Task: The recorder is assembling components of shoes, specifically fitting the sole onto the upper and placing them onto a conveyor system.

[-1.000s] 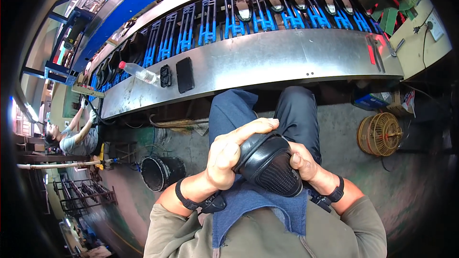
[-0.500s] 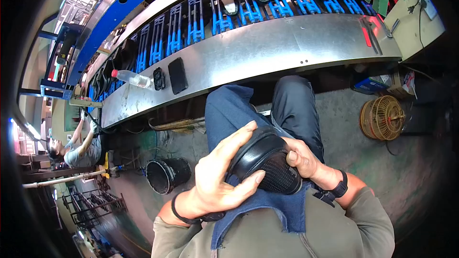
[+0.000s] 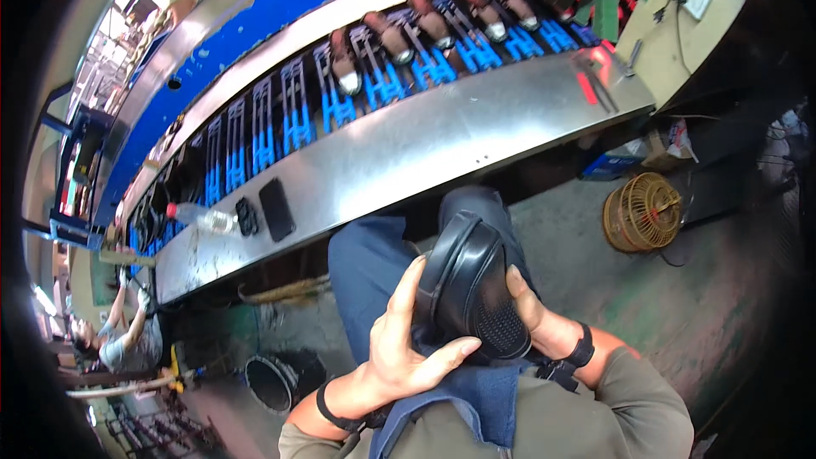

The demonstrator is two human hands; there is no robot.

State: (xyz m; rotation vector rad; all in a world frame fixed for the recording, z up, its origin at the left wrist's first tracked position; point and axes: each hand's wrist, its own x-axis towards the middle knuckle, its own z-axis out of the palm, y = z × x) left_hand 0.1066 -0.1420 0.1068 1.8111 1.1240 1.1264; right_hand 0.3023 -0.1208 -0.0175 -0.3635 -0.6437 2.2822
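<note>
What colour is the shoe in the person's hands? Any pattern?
The shoe is black, with a patch of small dots; head view.

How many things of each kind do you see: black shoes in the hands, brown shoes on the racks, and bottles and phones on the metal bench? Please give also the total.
Held black shoe: 1
Brown shoes: 5
Bottle: 1
Phone: 1
Total: 8
</note>
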